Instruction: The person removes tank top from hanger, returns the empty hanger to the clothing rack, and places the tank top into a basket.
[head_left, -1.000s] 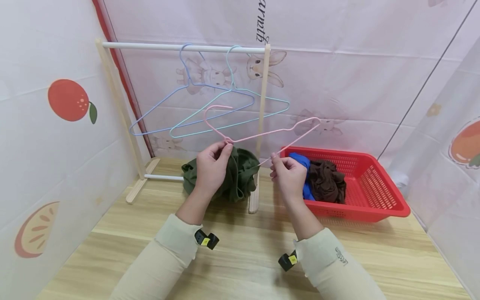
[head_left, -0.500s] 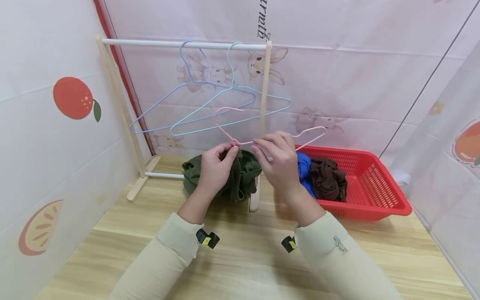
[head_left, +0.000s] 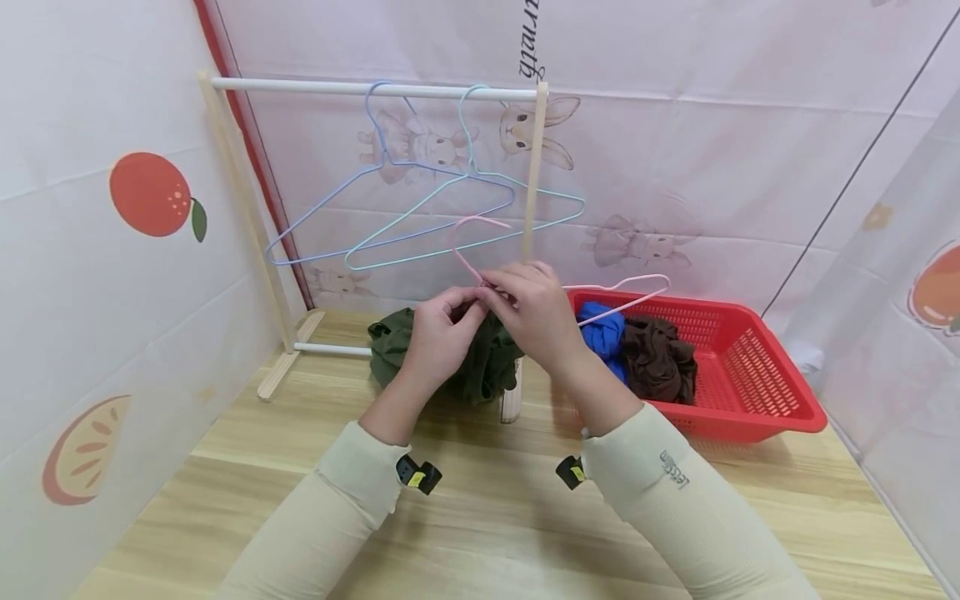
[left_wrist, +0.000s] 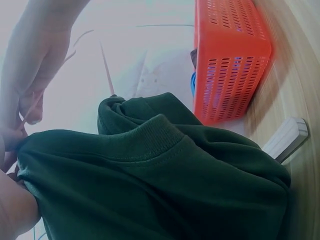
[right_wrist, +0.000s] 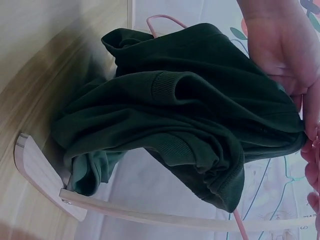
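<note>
A dark green shirt [head_left: 392, 343] hangs bunched on a pink clothes hanger [head_left: 643, 278] in front of the rack. Its ribbed neckline shows in the left wrist view, where the shirt [left_wrist: 130, 185] is pulled up to a point. My left hand [head_left: 441, 335] pinches the shirt and the hanger just below the hook. Right beside it, my right hand [head_left: 537, 315] pinches the hanger near its neck, fingertips meeting those of the left. The hanger's right arm sticks out bare past the right hand; its left arm is mostly covered by cloth, with a pink loop [right_wrist: 165, 17] showing in the right wrist view.
Behind stands a small rack with a white rail [head_left: 300, 86], from which a blue hanger [head_left: 322, 202] and a mint hanger [head_left: 405, 218] hang. To the right, a red basket [head_left: 757, 392] holds a blue cloth [head_left: 602, 337] and a brown cloth [head_left: 660, 358].
My right hand has let go of the hanger's lower right bar and moved left to its neck, beside my left hand. The hanger has shifted slightly right, its right arm tipping lower.
</note>
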